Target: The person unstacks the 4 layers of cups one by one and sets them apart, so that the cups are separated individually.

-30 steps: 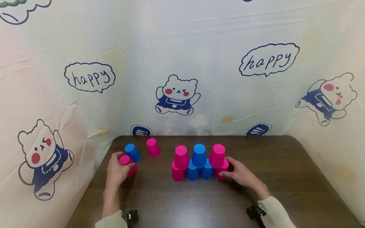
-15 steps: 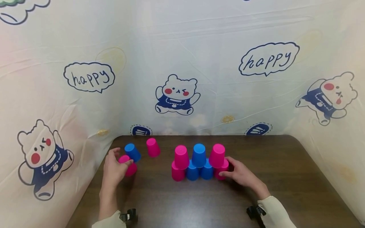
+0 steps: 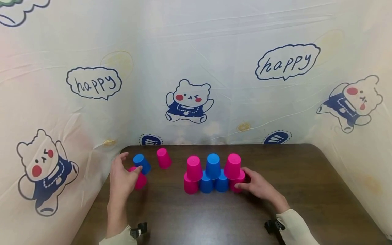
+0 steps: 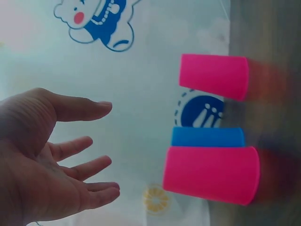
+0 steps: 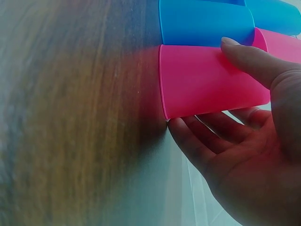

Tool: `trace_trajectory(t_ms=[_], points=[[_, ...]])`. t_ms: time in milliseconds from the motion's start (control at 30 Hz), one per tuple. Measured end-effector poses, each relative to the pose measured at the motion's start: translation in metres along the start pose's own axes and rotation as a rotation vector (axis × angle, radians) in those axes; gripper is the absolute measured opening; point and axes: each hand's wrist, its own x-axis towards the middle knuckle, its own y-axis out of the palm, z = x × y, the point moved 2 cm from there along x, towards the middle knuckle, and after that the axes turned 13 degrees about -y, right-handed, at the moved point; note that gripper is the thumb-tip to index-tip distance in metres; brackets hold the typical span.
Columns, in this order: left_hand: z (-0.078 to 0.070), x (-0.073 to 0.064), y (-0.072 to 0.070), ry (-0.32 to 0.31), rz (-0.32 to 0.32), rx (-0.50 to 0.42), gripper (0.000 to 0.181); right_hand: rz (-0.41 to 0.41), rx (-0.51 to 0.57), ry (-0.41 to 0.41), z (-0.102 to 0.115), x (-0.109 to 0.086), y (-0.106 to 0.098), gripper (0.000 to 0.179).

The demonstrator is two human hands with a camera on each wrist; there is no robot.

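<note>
My left hand [image 3: 121, 180] hovers with spread fingers over a pink cup [image 3: 141, 181] that stands upside down at the table's left. In the left wrist view a gap separates that hand from the cup. Just behind it is an upside-down blue cup [image 3: 145, 166], and farther back another pink cup [image 3: 164, 159]. At centre rises a two-row cup stack: pink [image 3: 194, 168], blue [image 3: 213, 166] and pink [image 3: 232, 166] cups on a lower row of pink and blue ones. My right hand [image 3: 261, 187] holds the lower row's rightmost pink cup [image 5: 207, 80] between thumb and fingers.
The brown wooden table [image 3: 208, 217] has its far edge against a printed white cloth [image 3: 232, 85], which also stands along both sides. Black wrist straps show at both sleeves.
My left hand has loosened from the near pink cup, its fingers spreading and lifting up and slightly left. That cup stays put. The right hand and the stack hold still.
</note>
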Motion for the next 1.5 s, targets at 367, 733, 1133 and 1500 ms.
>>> trace_trajectory(t_ms=[367, 733, 1133, 1500], points=[[-0.026, -0.026, 0.004, 0.182, 0.026, -0.139, 0.079, 0.0, 0.002, 0.001, -0.001, 0.0, 0.001, 0.059], [-0.036, -0.034, 0.038, 0.292, 0.31, -0.218, 0.08, -0.002, -0.001, -0.003, -0.001, 0.0, 0.002, 0.059], [-0.041, -0.039, 0.073, 0.248, 0.451, -0.162, 0.086, 0.0, 0.001, -0.004, -0.001, 0.0, 0.003, 0.057], [-0.045, -0.049, 0.095, 0.262, 0.516, -0.178, 0.087, -0.003, -0.006, -0.003, 0.002, 0.001, 0.0, 0.056]])
